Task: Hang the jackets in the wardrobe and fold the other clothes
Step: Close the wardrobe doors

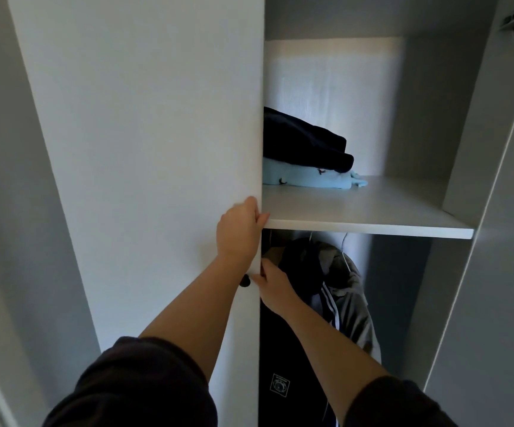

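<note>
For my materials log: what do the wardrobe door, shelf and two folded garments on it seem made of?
Wardrobe door: probably laminated board, matte white, flat. Shelf: same look, squared edge. Dark garment: soft thick fabric, maybe fleece; rounded folds. Light blue garment: thinner printed fabric, possibly cotton.

Dim, cool daylight. A bright patch lights the back wall above the shelf [369, 223]; below it the jackets [283, 349] sit in deep shadow. Left of it the door [157, 149] is flat grey. Straight lines bow outward.
</note>
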{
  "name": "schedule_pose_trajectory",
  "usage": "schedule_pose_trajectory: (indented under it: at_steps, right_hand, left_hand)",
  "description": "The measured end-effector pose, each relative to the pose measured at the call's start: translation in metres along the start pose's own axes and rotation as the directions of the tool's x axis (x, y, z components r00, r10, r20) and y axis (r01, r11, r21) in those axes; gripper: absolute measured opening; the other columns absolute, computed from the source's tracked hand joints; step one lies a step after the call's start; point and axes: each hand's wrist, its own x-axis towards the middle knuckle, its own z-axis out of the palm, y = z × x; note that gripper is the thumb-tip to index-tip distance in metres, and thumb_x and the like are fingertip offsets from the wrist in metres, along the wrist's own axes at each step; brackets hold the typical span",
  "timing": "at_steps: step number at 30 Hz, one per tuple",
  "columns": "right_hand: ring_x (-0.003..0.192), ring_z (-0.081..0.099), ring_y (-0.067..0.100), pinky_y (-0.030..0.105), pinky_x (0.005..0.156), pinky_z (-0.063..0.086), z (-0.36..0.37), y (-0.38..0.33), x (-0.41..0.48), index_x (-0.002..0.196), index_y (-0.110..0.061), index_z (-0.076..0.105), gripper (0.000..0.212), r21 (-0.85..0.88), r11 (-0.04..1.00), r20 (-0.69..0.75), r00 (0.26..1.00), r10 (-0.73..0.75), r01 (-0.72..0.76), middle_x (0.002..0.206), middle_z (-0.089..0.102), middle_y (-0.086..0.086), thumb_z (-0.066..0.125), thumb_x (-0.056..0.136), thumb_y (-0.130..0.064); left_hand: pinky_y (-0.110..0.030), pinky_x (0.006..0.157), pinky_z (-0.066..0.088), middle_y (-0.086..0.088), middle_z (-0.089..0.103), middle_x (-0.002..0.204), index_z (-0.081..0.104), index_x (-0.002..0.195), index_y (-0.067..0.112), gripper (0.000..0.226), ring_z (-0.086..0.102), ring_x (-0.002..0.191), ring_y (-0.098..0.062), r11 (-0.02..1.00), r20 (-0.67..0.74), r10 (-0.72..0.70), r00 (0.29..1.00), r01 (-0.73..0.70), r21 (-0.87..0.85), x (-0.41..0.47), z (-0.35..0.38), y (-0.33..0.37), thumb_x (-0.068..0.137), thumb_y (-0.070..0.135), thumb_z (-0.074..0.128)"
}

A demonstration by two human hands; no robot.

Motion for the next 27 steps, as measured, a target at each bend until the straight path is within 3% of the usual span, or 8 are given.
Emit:
schedule_pose_trajectory:
  at_steps: [3, 8, 12, 17, 20, 22, 24, 27]
  right_hand:
    - [0.094, 0.058, 0.011, 0.011, 0.068, 0.042, 0.003, 0.007, 0.003, 0.114, -0.014, 0.053, 0.018, 0.021, 1.0, -0.005, 1.0, -0.002, 0.002, 0.106, 0.06, 0.001, 0.049, 0.099, -0.021]
    - [0.104, 0.059, 0.017, 0.022, 0.083, 0.047, 0.004, 0.002, -0.007, 0.122, -0.01, 0.052, 0.025, 0.015, 1.0, -0.027, 1.0, 0.003, -0.003, 0.117, 0.062, 0.008, 0.047, 0.1, -0.019]
    - [0.126, 0.05, 0.017, 0.026, 0.107, 0.038, -0.003, 0.016, -0.057, 0.143, -0.008, 0.039, 0.045, -0.002, 0.998, -0.051, 0.997, 0.063, -0.063, 0.138, 0.053, 0.007, 0.047, 0.099, -0.012]
    - [0.123, 0.053, 0.017, 0.027, 0.107, 0.039, -0.052, 0.028, -0.159, 0.141, -0.007, 0.041, 0.043, 0.037, 0.993, -0.227, 0.966, 0.121, -0.115, 0.131, 0.055, 0.005, 0.048, 0.099, -0.012]
    - [0.103, 0.061, 0.001, 0.012, 0.094, 0.043, -0.089, 0.012, -0.236, 0.13, -0.012, 0.055, 0.033, -0.044, 0.99, -0.468, 0.878, 0.097, -0.133, 0.112, 0.065, -0.008, 0.051, 0.097, -0.009]
    - [0.092, 0.062, -0.002, 0.005, 0.085, 0.042, -0.111, -0.006, -0.29, 0.123, -0.013, 0.059, 0.029, -0.141, 0.977, -0.603, 0.796, 0.045, -0.161, 0.103, 0.067, -0.013, 0.053, 0.096, -0.008]
    - [0.087, 0.065, 0.004, 0.014, 0.083, 0.047, -0.131, -0.025, -0.341, 0.117, -0.013, 0.062, 0.024, -0.159, 0.966, -0.705, 0.708, 0.035, -0.206, 0.097, 0.071, -0.006, 0.053, 0.095, -0.009]
    - [0.077, 0.066, 0.008, 0.022, 0.076, 0.051, -0.158, -0.049, -0.411, 0.101, -0.016, 0.064, 0.018, -0.093, 0.961, -0.858, 0.511, 0.056, -0.262, 0.081, 0.071, -0.003, 0.051, 0.093, -0.008]
  left_hand:
    - [-0.028, 0.053, 0.035, -0.003, 0.049, 0.067, 0.043, 0.079, 0.013, 0.027, 0.047, 0.058, -0.018, 0.999, -0.013, 0.007, 1.0, -0.006, 0.046, 0.0, 0.005, -0.001, 0.096, 0.031, 0.053]
    - [-0.028, 0.053, 0.038, -0.003, 0.05, 0.069, 0.043, 0.079, 0.013, 0.026, 0.048, 0.06, -0.018, 1.0, 0.004, -0.007, 1.0, 0.007, 0.012, -0.001, 0.0, 0.004, 0.096, 0.029, 0.055]
    - [-0.032, 0.063, 0.051, -0.002, 0.06, 0.073, 0.052, 0.079, 0.013, 0.024, 0.059, 0.066, -0.018, 0.987, 0.138, -0.068, 0.988, 0.087, -0.134, -0.023, -0.008, -0.003, 0.092, 0.032, 0.059]
    - [-0.034, 0.066, 0.055, -0.001, 0.067, 0.071, 0.055, 0.076, 0.018, 0.021, 0.065, 0.062, -0.015, 0.955, 0.332, 0.006, 0.943, 0.093, -0.281, -0.089, -0.002, 0.018, 0.09, 0.031, 0.062]
    - [-0.028, 0.065, 0.049, 0.003, 0.066, 0.066, 0.056, 0.071, 0.02, 0.02, 0.062, 0.058, -0.003, 0.9, 0.388, 0.112, 0.915, 0.073, -0.431, -0.128, -0.003, 0.067, 0.088, 0.026, 0.064]
    - [-0.029, 0.07, 0.05, 0.001, 0.067, 0.065, 0.06, 0.072, 0.014, 0.015, 0.065, 0.063, -0.008, 0.827, 0.416, 0.212, 0.884, 0.064, -0.558, -0.154, -0.011, 0.11, 0.085, 0.021, 0.065]
    - [-0.029, 0.074, 0.053, -0.003, 0.07, 0.072, 0.062, 0.075, 0.014, 0.011, 0.068, 0.071, -0.017, 0.75, 0.429, 0.343, 0.836, 0.031, -0.661, -0.18, -0.024, 0.155, 0.084, 0.02, 0.066]
    - [-0.021, 0.076, 0.048, 0.004, 0.071, 0.085, 0.064, 0.081, 0.024, 0.002, 0.066, 0.084, -0.013, 0.685, 0.403, 0.513, 0.758, -0.079, -0.724, -0.209, -0.051, 0.219, 0.083, 0.025, 0.066]
